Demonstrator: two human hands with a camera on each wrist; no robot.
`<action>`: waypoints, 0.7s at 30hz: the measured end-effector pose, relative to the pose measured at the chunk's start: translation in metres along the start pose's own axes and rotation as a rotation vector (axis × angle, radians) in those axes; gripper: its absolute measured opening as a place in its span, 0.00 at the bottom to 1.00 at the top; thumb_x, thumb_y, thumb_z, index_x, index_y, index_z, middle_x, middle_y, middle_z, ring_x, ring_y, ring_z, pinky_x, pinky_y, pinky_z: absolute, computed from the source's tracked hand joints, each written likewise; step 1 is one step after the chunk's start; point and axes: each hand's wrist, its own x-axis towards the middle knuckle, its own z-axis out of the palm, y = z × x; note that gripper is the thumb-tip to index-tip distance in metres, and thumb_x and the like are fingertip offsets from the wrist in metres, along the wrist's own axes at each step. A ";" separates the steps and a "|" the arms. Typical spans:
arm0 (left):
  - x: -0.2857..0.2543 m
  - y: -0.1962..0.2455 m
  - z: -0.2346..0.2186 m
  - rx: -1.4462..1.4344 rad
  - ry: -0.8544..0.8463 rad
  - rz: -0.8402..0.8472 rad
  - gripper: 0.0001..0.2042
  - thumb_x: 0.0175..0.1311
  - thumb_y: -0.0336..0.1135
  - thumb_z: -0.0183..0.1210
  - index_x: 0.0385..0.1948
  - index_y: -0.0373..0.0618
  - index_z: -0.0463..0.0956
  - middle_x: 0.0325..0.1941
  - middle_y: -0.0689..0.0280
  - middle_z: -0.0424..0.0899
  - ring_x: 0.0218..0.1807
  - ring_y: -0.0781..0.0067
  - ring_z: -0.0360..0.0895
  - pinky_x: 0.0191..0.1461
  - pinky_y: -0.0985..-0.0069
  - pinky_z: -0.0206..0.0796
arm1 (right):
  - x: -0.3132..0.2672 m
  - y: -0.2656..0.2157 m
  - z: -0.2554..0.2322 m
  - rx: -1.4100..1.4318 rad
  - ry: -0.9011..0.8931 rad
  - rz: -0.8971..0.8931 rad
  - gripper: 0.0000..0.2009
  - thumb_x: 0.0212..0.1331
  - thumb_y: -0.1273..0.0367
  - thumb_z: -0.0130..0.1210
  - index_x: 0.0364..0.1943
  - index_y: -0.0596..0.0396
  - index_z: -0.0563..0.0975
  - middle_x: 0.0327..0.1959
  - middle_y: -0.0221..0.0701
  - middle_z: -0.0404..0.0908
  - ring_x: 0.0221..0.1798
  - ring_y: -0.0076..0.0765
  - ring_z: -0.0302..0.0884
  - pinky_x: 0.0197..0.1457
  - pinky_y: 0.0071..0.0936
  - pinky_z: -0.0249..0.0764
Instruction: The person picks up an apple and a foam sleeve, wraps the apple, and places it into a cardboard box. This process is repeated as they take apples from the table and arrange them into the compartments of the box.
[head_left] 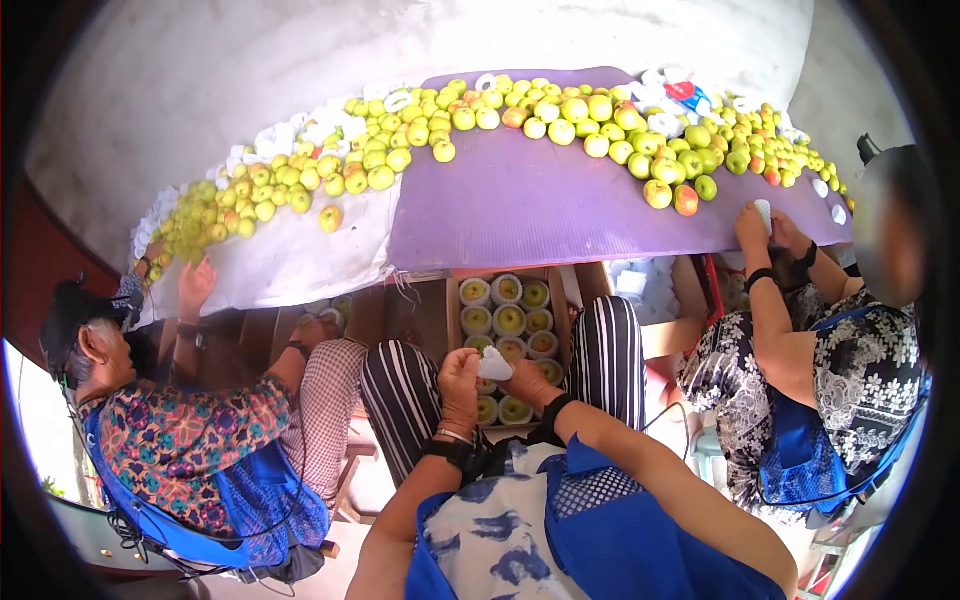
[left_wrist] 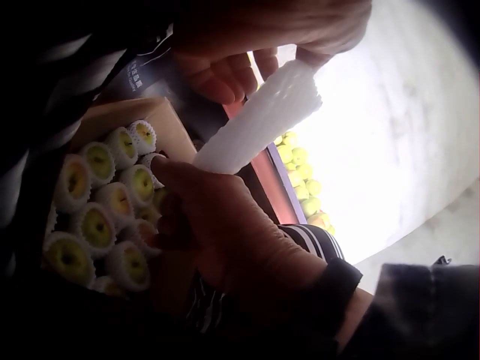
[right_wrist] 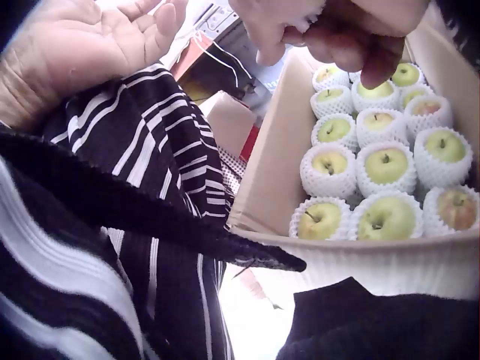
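Observation:
A white foam net sleeve (head_left: 494, 364), flattened and without fruit in it, spans my two hands above the box. My left hand (head_left: 459, 385) pinches one end, thumb and fingers at its mouth in the left wrist view. The other end is gripped by my right hand (head_left: 530, 383), whose thumb lies along the foam sleeve (left_wrist: 259, 120) there. Below the hands stands a cardboard box (right_wrist: 262, 161) of green apples (right_wrist: 386, 163), each in a foam net and set in rows. The right wrist view cuts off most of the foam.
A heap of loose apples (head_left: 600, 125) runs along the back of the table, over a purple mat (head_left: 480, 215) and white cloth (head_left: 345, 240). One person (head_left: 190, 440) sits at left; another (head_left: 800, 380) at right holds a foam piece. My striped knees flank the box.

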 end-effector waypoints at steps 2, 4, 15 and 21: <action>0.000 0.000 0.000 0.062 -0.057 0.038 0.10 0.61 0.36 0.50 0.37 0.40 0.71 0.33 0.68 0.75 0.31 0.83 0.70 0.31 0.86 0.64 | -0.002 -0.002 -0.005 0.022 0.015 0.008 0.15 0.47 0.54 0.53 0.31 0.47 0.79 0.29 0.42 0.79 0.35 0.50 0.77 0.38 0.41 0.72; -0.002 -0.002 0.002 0.123 -0.114 0.077 0.09 0.61 0.35 0.50 0.37 0.39 0.71 0.34 0.68 0.75 0.31 0.83 0.70 0.31 0.86 0.63 | -0.004 0.001 -0.007 0.043 0.030 0.016 0.14 0.47 0.55 0.53 0.31 0.47 0.79 0.29 0.42 0.79 0.35 0.50 0.76 0.38 0.41 0.72; 0.000 -0.013 -0.001 -0.096 -0.144 -0.176 0.08 0.54 0.27 0.50 0.36 0.39 0.72 0.32 0.66 0.77 0.34 0.77 0.75 0.34 0.79 0.70 | 0.003 0.023 0.011 0.008 0.011 -0.032 0.12 0.46 0.60 0.52 0.31 0.48 0.79 0.31 0.43 0.78 0.36 0.51 0.76 0.40 0.40 0.72; 0.000 -0.014 -0.001 0.054 -0.026 -0.097 0.06 0.54 0.29 0.52 0.31 0.37 0.74 0.28 0.69 0.76 0.29 0.82 0.71 0.33 0.82 0.64 | 0.012 0.032 0.026 0.032 -0.007 -0.066 0.13 0.44 0.60 0.53 0.31 0.50 0.79 0.31 0.44 0.78 0.36 0.52 0.76 0.39 0.40 0.71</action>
